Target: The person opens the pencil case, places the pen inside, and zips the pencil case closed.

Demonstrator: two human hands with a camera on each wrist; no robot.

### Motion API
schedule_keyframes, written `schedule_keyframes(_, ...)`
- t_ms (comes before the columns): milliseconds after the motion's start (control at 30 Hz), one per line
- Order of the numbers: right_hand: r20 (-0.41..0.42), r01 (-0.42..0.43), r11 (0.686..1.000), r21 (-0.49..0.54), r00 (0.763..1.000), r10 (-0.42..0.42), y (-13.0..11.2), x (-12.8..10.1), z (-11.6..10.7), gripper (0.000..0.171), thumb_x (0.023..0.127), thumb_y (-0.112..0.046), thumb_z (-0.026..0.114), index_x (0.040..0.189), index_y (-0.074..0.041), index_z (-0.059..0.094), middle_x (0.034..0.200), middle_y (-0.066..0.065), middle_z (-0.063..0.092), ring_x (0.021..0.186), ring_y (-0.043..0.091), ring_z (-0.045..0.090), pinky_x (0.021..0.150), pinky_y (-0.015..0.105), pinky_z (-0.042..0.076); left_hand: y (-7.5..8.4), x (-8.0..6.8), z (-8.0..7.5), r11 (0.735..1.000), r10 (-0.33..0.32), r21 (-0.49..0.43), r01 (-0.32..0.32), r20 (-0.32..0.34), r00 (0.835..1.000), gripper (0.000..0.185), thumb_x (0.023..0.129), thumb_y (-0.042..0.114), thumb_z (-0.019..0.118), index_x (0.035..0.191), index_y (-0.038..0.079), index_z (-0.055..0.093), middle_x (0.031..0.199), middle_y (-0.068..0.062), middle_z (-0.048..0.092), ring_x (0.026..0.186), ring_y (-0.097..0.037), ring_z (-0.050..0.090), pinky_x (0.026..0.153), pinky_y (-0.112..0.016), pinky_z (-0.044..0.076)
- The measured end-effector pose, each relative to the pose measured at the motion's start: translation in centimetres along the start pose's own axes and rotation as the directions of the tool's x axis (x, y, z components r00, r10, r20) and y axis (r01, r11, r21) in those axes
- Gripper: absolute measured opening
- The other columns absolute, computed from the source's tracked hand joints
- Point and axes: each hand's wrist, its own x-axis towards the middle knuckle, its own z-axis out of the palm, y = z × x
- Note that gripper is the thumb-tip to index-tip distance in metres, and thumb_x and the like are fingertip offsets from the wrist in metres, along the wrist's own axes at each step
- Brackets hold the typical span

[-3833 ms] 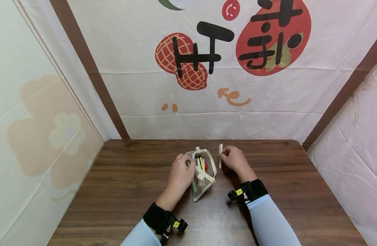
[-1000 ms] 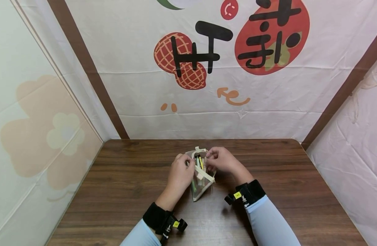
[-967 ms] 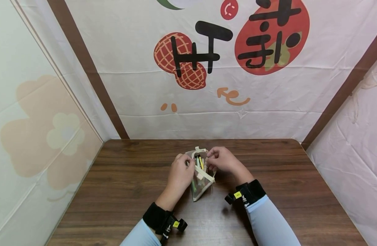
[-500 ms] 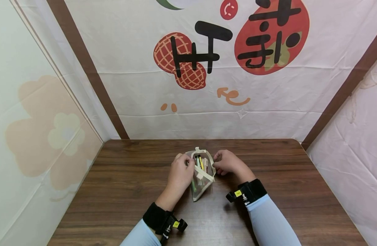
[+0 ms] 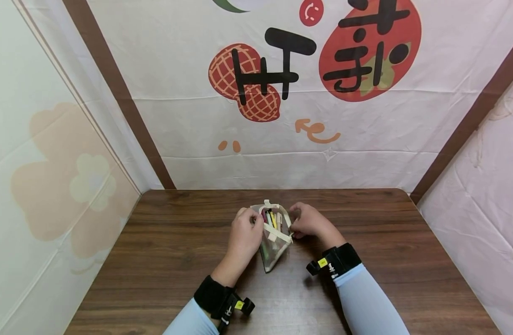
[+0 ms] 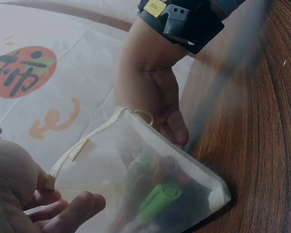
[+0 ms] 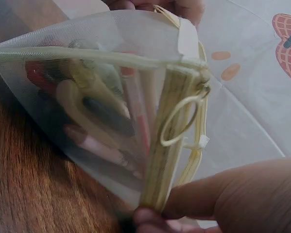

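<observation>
A see-through mesh pencil case (image 5: 274, 251) with cream zipper trim stands on the table, its mouth gaping upward. Several pens (image 5: 274, 219) stick up inside it, one yellow and one beige among them. My left hand (image 5: 246, 234) pinches the left edge of the mouth. On the opposite side my right hand (image 5: 310, 220) pinches the zipper edge between thumb and fingers. In the right wrist view the zipper tape (image 7: 164, 141) has a ring pull (image 7: 179, 121). A green cap (image 6: 160, 200) shows through the mesh in the left wrist view.
The brown wooden table (image 5: 177, 242) extends around the case. A printed white cloth (image 5: 189, 135) hangs behind its back edge, with more cloth at both sides. Black straps with small cameras (image 5: 315, 267) sit on both wrists.
My right hand has put the beige pen into the case, let go of it and moved to the right edge of the mouth. The case has shifted slightly; my left hand has stayed nearly still.
</observation>
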Motion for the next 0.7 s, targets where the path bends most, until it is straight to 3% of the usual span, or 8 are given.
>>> schedule_keyframes(133,-0.033,0.05,0.998,0.03,0.998,-0.049,-0.3,0.1,-0.2,0.061,0.088,0.003,0.064,0.147,-0.004,0.05,0.077,0.013,0.068,0.067,0.026,0.072,0.066,0.041,0.064,-0.2,0.1,0.1,1.0,0.001,0.009,-0.001,0.013,1.0,0.019,0.101,0.02,0.061,0.087,0.011,0.07,0.093,-0.005,0.061,0.077,-0.017,0.056,0.069,-0.032,0.048)
schedule_keyframes(267,-0.065,0.081,0.99,0.114,0.995,-0.073,-1.0,-0.1,-0.2,0.061,0.089,0.002,0.062,0.148,-0.004,0.049,0.086,0.016,0.073,0.067,0.026,0.074,0.067,0.042,0.065,-0.2,0.1,0.2,1.0,-0.013,0.003,0.013,0.039,0.999,0.02,0.103,0.026,0.063,0.089,0.013,0.07,0.093,-0.003,0.061,0.076,-0.016,0.056,0.069,-0.031,0.048)
schedule_keyframes(433,-0.108,0.101,0.981,0.168,0.991,-0.084,-1.7,-0.4,-0.4,0.06,0.089,0.002,0.062,0.147,-0.005,0.05,0.089,0.017,0.073,0.067,0.025,0.075,0.067,0.041,0.065,-0.1,0.0,0.3,0.999,-0.039,-0.012,0.041,0.108,0.993,0.023,0.103,0.036,0.066,0.09,0.016,0.063,0.093,-0.003,0.058,0.074,-0.014,0.055,0.067,-0.031,0.047)
schedule_keyframes(700,-0.178,0.132,0.955,0.266,0.98,-0.086,-2.2,-0.9,-1.6,0.054,0.096,-0.001,0.062,0.148,-0.011,0.051,0.094,0.016,0.071,0.073,0.028,0.075,0.08,0.054,0.065,0.0,0.0,0.2,1.0,0.028,0.001,-0.029,0.204,0.979,0.034,0.096,0.048,0.074,0.085,0.019,0.06,0.108,-0.001,0.059,0.089,-0.016,0.058,0.079,-0.034,0.05)
